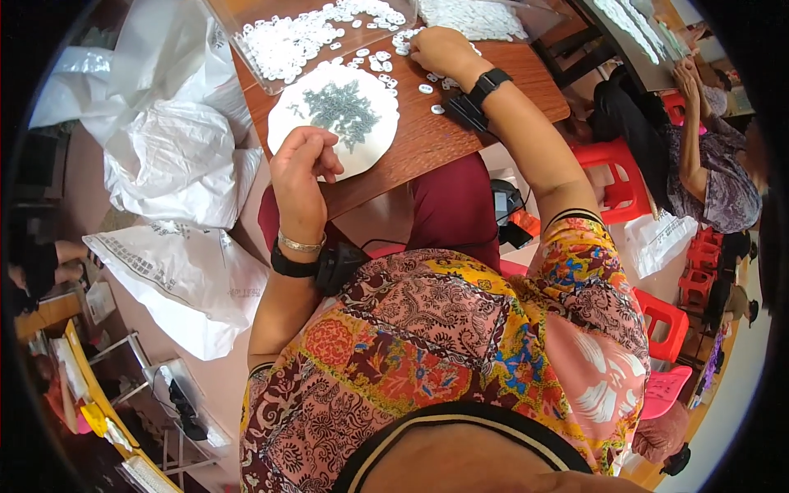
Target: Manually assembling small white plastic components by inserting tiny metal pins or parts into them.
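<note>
On the brown wooden table (415, 148) lies a round white plate (288, 107) with a heap of small dark grey pieces (341, 111). My left hand (302, 164) is at the plate's near left edge, fingers curled in; whatever they hold, if anything, is hidden. Farther right, my right hand (448, 56) reaches down with bent fingers drawn together among small white oval pieces with holes (382, 62). Its fingertips are partly covered, so a piece in them cannot be made out. Both wrists wear black bands.
A clear tray (261, 80) of white pieces stands at the far left of the table, beside another heap of white pieces (472, 18). White sacks (177, 164) crowd the floor at left. Red stools (612, 177) and other people (711, 177) are at right.
</note>
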A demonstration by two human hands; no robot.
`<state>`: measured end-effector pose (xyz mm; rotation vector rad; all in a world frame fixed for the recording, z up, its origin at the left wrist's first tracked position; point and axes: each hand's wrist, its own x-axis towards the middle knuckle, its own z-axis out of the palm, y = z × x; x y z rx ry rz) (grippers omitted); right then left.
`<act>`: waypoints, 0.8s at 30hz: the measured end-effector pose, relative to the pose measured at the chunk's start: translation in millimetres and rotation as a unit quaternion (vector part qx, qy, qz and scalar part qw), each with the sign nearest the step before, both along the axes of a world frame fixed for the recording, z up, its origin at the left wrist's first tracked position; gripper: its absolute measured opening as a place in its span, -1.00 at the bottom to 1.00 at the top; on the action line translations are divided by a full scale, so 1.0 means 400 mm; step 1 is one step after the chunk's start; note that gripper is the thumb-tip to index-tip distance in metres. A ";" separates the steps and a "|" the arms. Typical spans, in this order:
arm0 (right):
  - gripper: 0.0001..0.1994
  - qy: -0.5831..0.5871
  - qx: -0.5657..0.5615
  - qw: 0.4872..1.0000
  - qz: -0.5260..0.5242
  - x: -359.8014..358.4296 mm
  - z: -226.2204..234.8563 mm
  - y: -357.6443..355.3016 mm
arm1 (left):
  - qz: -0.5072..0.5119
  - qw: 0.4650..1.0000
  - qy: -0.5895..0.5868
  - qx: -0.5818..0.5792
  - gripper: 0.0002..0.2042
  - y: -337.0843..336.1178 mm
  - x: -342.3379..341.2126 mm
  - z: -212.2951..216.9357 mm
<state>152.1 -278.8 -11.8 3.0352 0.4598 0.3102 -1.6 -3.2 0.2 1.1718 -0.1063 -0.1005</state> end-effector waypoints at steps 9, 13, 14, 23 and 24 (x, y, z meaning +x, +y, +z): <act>-0.81 0.014 0.047 0.998 0.045 -0.038 0.032 0.024 | -0.003 0.999 0.001 0.053 -0.76 0.027 0.008 -0.007; -0.82 0.133 0.359 0.906 0.181 -0.134 0.088 0.121 | -0.013 0.995 -0.008 0.095 -0.74 0.039 0.019 -0.005; -0.85 0.152 0.381 0.886 0.214 -0.165 0.108 0.159 | -0.023 0.995 -0.008 0.094 -0.73 0.041 0.021 -0.006; -0.88 0.021 0.288 0.874 0.390 -0.246 0.172 0.276 | -0.124 0.986 0.076 -0.079 -0.71 0.042 0.037 -0.004; -0.88 0.024 0.289 0.874 0.391 -0.247 0.172 0.279 | -0.137 0.981 0.074 -0.113 -0.73 0.048 0.037 -0.005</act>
